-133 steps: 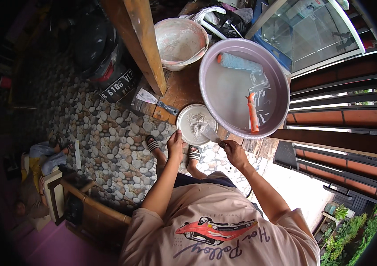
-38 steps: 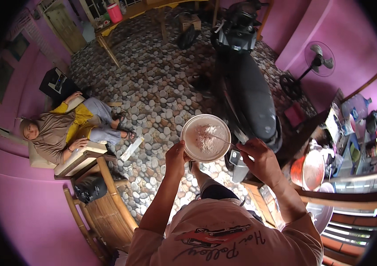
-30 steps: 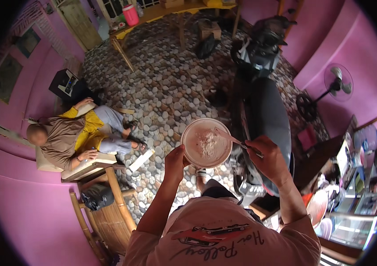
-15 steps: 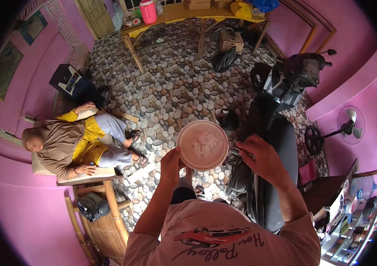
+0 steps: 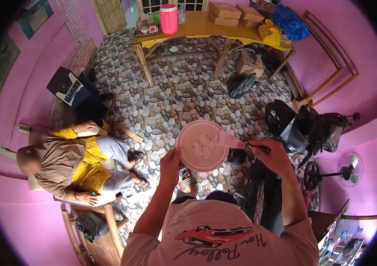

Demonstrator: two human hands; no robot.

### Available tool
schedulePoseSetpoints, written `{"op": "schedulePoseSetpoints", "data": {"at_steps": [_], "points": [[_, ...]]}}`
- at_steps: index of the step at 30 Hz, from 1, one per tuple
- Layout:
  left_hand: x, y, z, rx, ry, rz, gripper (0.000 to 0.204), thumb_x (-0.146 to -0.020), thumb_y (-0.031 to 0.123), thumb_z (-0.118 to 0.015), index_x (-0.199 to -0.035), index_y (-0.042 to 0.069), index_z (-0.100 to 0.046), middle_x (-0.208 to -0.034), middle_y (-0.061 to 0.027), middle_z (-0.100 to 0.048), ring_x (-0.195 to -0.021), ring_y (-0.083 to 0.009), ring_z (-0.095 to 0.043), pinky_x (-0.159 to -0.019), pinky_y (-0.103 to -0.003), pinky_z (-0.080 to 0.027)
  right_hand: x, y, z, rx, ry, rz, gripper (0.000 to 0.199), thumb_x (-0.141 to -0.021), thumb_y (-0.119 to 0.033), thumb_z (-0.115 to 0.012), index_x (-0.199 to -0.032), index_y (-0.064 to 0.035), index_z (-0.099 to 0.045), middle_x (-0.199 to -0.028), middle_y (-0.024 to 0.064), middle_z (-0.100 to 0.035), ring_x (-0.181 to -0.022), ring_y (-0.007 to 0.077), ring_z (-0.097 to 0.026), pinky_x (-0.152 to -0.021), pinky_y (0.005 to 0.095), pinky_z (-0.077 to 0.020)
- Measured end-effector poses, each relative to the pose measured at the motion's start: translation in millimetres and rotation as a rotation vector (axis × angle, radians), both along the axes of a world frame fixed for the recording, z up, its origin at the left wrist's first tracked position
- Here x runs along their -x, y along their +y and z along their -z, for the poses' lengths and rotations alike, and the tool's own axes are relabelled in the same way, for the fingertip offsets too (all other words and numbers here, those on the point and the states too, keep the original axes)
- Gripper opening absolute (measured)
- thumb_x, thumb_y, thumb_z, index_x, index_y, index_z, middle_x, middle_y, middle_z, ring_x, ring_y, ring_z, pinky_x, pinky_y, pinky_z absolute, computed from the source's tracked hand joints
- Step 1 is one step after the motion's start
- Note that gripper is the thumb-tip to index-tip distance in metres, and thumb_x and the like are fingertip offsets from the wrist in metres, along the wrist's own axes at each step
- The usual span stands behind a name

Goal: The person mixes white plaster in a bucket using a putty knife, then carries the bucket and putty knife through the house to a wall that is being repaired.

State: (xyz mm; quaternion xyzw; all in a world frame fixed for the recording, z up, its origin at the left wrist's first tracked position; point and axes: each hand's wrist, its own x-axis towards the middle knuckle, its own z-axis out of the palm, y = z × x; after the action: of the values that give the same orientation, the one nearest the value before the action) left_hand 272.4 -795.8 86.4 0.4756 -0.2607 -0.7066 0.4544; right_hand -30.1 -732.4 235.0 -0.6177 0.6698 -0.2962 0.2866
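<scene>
My left hand [image 5: 170, 165] grips the left rim of a round, pale pinkish bowl [image 5: 217, 160] held in front of my body, the thumb on the edge. Inside it lies a loose heap of whitish, clumpy food [image 5: 204, 144] that looks like rice. Closed round a dark handle, my right hand [image 5: 272, 155] is to the right of the bowl. From that handle a flat, pale paddle [image 5: 232, 141] reaches over the bowl's right rim, its tip by the heap. Whether the tip touches the food I cannot tell.
Left, a person [image 5: 71, 159] sits on a bench. Ahead stands a wooden table [image 5: 197, 26] with a pink jug [image 5: 169, 20] and cardboard boxes [image 5: 224, 13]. A motorbike [image 5: 297, 128] and a fan [image 5: 350, 170] are at the right; a black bag [image 5: 241, 84] lies on the floor.
My view has shifted, and the table looks nearer. My right hand has moved slightly right, and the paddle's flat blade now shows over the bowl's rim. The left hand still holds the bowl.
</scene>
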Motion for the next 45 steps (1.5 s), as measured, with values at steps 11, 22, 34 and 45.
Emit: {"op": "schedulePoseSetpoints", "data": {"at_steps": [11, 22, 34, 45], "points": [[-32.0, -158.8, 8.1, 0.002, 0.017, -0.163, 0.045, -0.097, 0.03, -0.056, -0.119, -0.01, -0.054, -0.1, -0.0134, -0.066, -0.084, -0.0201, -0.069, -0.074, -0.034, -0.059, 0.3, -214.7, 48.6, -0.476, -0.578, 0.04, 0.022, -0.089, -0.012, -0.065, -0.107, -0.0014, -0.069, -0.074, -0.0002, -0.062, -0.058, 0.0052, -0.053, -0.05, 0.0196, -0.0388], [-71.7, -301.7, 6.0, -0.017, -0.031, -0.519, 0.041, -0.096, 0.029, -0.058, -0.118, -0.006, -0.058, -0.092, -0.0087, -0.068, -0.078, -0.0156, -0.068, -0.068, -0.03, -0.059, -64.6, -456.8, 49.9, -0.225, -0.344, -0.461, 0.022, -0.086, -0.008, -0.069, -0.106, -0.0001, -0.067, -0.086, 0.0014, -0.065, -0.07, 0.0079, -0.058, -0.065, 0.0252, -0.0478], [-135.7, -443.0, 12.5, -0.017, 0.037, -0.7, 0.038, -0.097, 0.028, -0.056, -0.115, -0.005, -0.058, -0.093, -0.008, -0.068, -0.078, -0.0156, -0.069, -0.07, -0.029, -0.058, -183.7, -615.2, 14.3, 0.346, 0.187, -0.853, 0.022, -0.079, -0.007, -0.07, -0.101, -0.0099, -0.068, -0.091, 0.0066, -0.058, -0.077, 0.0236, -0.062, -0.065, 0.034, -0.0516], [-289.2, -604.0, 14.4, 0.017, 0.062, -0.75, 0.035, -0.097, 0.025, -0.057, -0.113, -0.005, -0.059, -0.092, -0.0083, -0.068, -0.076, -0.0147, -0.068, -0.069, -0.029, -0.058, -334.1, -790.8, 1.2, 0.09, 0.014, -0.726, 0.021, -0.084, -0.008, -0.069, -0.104, -0.0033, -0.067, -0.088, 0.0098, -0.061, -0.077, 0.0217, -0.064, -0.066, 0.0291, -0.051]]}}
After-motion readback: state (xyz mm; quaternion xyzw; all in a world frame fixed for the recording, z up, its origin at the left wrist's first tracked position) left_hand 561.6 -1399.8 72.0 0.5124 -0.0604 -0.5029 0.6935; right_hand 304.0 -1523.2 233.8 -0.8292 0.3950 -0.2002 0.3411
